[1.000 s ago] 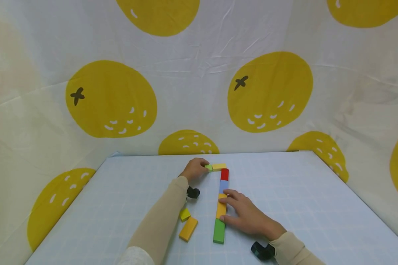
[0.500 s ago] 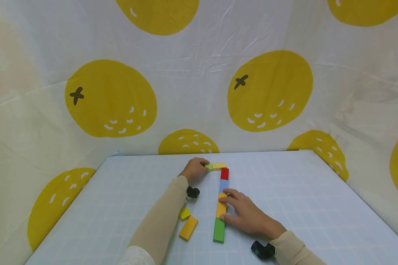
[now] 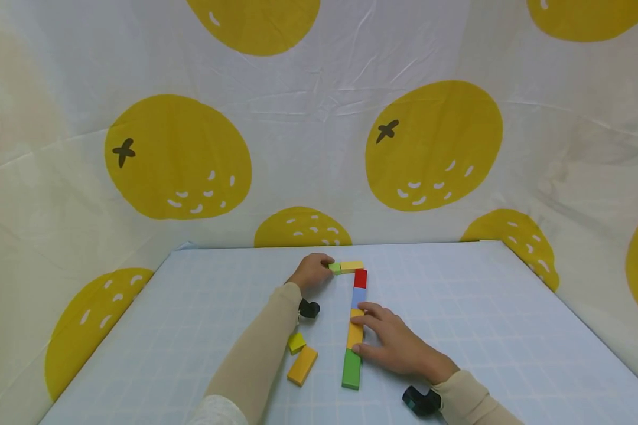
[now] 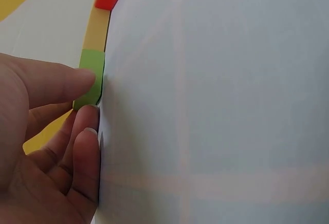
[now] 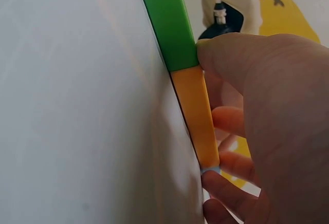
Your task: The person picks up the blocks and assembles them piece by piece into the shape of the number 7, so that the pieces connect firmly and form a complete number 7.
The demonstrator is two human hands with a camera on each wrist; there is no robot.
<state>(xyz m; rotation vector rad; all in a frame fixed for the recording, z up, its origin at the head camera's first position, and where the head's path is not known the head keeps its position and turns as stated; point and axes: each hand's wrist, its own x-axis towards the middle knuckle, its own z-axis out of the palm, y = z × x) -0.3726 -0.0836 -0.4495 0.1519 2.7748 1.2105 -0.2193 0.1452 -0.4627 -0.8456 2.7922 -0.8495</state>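
Observation:
Toward the far side, my left hand (image 3: 311,273) pinches a small light green block (image 3: 337,268), its thumb lying over the block in the left wrist view. A pale yellow block (image 3: 352,267) sits against that block's right end. From there a row runs toward me: a red block (image 3: 360,278), a blue block (image 3: 358,296), an orange block (image 3: 355,335) and a dark green block (image 3: 351,370). My right hand (image 3: 396,345) rests along the row from the right, thumb by the green-orange joint and relaxed fingertips at the orange block's far part and the blue one.
Left of the row lie a loose orange block (image 3: 302,366) and a small yellow block (image 3: 296,343), close beside my left sleeve (image 3: 257,348). A pale blue checked cloth covers the table (image 3: 489,307). Behind it hangs a white curtain (image 3: 308,153) with yellow fruit prints.

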